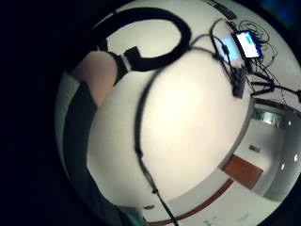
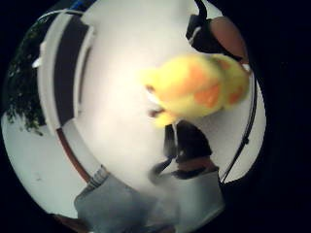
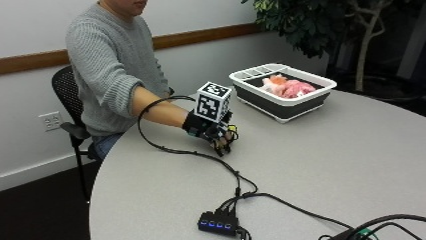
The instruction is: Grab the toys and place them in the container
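Note:
In the outside view my gloved right hand (image 3: 212,131) is low over the grey table (image 3: 333,160), in front of the person's chest. Its fingers curl down round a yellow and orange plush toy, of which only a sliver (image 3: 232,133) shows there. The thumb side palm view has the toy (image 2: 199,90) close against the palm, above the table. The container (image 3: 313,100), a white-rimmed dark basket, stands further along the table toward the plant, with pink toys (image 3: 287,87) inside. Its rim (image 2: 85,58) also shows in the thumb side palm view.
A black cable (image 3: 193,152) runs from the glove across the table to a small hub with blue lights (image 3: 217,222) near the front edge. More cables (image 3: 373,227) lie at the front right. A potted plant (image 3: 313,25) stands behind the container.

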`<state>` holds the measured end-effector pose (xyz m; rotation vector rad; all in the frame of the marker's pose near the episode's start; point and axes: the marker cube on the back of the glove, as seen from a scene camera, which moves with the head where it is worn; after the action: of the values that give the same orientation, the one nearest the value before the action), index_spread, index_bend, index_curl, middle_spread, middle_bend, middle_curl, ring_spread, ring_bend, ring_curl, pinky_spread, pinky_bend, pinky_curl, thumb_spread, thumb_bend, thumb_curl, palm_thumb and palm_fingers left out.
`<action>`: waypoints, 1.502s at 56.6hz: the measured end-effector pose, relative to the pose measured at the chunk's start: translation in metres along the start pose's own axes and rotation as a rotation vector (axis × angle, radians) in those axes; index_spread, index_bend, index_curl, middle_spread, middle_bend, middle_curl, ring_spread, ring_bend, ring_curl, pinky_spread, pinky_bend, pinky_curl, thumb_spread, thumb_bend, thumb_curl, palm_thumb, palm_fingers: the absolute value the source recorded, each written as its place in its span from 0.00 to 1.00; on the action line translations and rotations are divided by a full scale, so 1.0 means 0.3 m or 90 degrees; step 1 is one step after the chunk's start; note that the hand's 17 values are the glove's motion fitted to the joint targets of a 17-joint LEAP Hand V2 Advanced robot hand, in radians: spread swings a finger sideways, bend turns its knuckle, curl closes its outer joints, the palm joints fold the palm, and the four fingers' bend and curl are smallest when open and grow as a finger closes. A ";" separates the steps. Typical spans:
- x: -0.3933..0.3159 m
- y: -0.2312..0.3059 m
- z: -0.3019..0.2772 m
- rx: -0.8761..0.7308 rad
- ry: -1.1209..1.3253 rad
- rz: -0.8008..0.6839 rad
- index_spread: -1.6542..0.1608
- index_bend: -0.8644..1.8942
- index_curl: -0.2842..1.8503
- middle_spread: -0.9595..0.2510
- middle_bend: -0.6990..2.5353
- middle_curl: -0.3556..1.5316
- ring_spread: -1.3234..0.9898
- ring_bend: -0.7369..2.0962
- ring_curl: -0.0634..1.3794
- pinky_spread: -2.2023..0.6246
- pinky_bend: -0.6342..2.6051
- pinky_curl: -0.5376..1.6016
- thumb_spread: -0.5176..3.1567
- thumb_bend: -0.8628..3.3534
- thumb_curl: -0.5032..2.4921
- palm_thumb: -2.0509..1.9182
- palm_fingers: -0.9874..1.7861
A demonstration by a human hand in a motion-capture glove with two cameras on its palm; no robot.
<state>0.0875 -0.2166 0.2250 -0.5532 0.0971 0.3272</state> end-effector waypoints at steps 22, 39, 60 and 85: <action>-0.031 -0.009 -0.072 0.065 -0.050 0.022 0.69 0.48 0.38 0.49 0.50 0.53 0.37 0.51 0.34 0.75 0.37 0.36 0.52 0.21 0.30 0.62 0.59; -0.119 -0.093 -0.627 0.212 -0.161 0.026 0.70 0.46 0.40 0.50 0.54 0.58 0.34 0.60 0.40 0.70 0.37 0.38 0.51 0.21 0.32 0.64 0.65; -0.901 -0.214 -0.811 0.164 -0.133 -0.122 0.71 0.46 0.44 0.52 0.54 0.61 0.34 0.61 0.43 0.69 0.37 0.39 0.51 0.20 0.32 0.64 0.61; -1.096 -0.250 -0.694 0.111 -0.074 -0.106 0.72 0.35 0.39 0.61 0.31 0.50 0.42 0.49 0.38 0.75 0.49 0.45 0.52 0.19 0.28 0.57 0.26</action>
<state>-0.1987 -0.4787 0.1443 -0.3661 -0.0332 0.1852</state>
